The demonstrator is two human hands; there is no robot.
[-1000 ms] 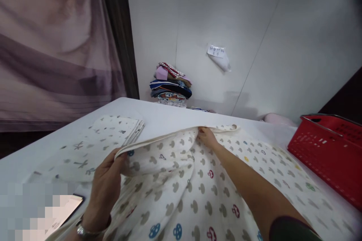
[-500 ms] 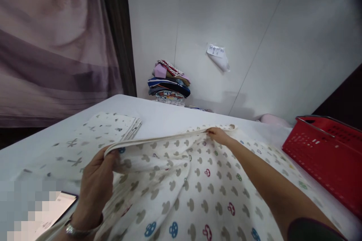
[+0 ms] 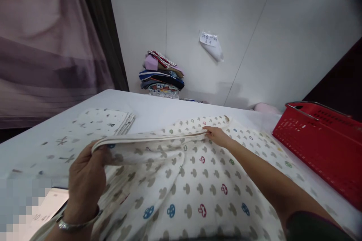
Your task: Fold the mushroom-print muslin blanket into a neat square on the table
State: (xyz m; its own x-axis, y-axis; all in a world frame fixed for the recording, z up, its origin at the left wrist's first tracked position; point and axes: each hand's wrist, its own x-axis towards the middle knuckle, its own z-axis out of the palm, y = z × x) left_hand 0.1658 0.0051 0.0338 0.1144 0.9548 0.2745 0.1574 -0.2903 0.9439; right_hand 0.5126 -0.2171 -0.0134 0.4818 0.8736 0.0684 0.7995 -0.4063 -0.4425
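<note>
A large white cloth (image 3: 195,184) printed with grey, blue, red and green mushrooms is spread over the table, its near part raised and creased. My left hand (image 3: 87,173) is closed round one end of its folded edge, lifting it off the surface. Farther along that same edge, the fingers of my right hand (image 3: 216,134) pinch the fabric. Between both hands the edge runs nearly straight. The cloth hides my left fingertips.
A folded white cloth with a sparse print (image 3: 106,120) lies at left on the white table (image 3: 147,107). A phone (image 3: 53,203) rests near my left wrist. At right stands a red plastic basket (image 3: 319,150). Folded textiles (image 3: 162,75) are stacked by the wall.
The camera view has shifted, so most things sit slightly left and higher. The folded edge between my hands looks straighter, and more cloth shows beyond it. Both hands keep their hold.
</note>
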